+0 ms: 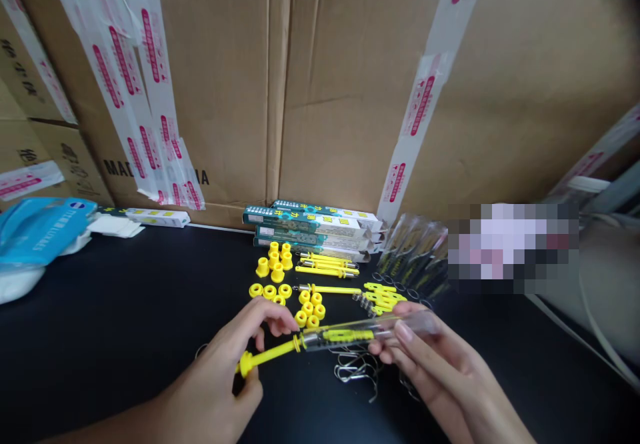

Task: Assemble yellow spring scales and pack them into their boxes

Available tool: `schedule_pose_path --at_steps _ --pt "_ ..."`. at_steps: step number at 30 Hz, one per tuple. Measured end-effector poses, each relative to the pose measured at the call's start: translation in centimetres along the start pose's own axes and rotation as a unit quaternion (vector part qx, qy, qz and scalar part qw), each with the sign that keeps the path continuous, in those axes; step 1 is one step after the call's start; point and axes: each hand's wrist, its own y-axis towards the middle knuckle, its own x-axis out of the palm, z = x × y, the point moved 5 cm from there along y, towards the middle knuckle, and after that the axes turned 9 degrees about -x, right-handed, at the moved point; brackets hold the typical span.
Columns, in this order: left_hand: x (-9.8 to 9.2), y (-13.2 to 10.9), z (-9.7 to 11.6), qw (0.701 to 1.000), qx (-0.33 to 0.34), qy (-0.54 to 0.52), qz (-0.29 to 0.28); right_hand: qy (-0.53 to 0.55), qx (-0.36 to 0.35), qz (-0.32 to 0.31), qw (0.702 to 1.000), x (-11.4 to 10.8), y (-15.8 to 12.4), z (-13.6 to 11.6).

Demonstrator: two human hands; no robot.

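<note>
My left hand (235, 371) pinches the yellow plunger rod (267, 356) near its round end cap, fingers curled around it. My right hand (425, 364) grips a clear plastic tube (370, 331) with a yellow insert inside. The rod enters the tube's left end, and both are held level just above the black table (125, 311). Under the tube lie several thin wire hooks (355, 367).
Behind the hands lie several yellow caps and rings (277, 274), yellow rods (327, 264), a spring with yellow clips (383, 297), teal and white boxes (313, 227) and clear sleeves (415, 251). A blue pack (35, 231) sits far left. Taped cardboard cartons (320, 84) wall the back.
</note>
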Motion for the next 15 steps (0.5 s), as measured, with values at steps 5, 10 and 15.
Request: schedule_pose_path --at_steps 5,10,15 --pt "0.3 -0.1 0.7 0.999 0.021 -0.022 -0.026 0.021 0.010 0.012 1.000 -0.2 0.2 0.0" --pt "0.2 -0.2 1.3 0.998 0.006 -0.033 -0.056 0.012 0.017 0.004 1.000 0.0 0.3 -0.3" --pt "0.1 0.0 1.2 0.996 -0.010 -0.051 -0.078 -0.016 0.011 -0.055 0.998 0.7 -0.2 -0.3"
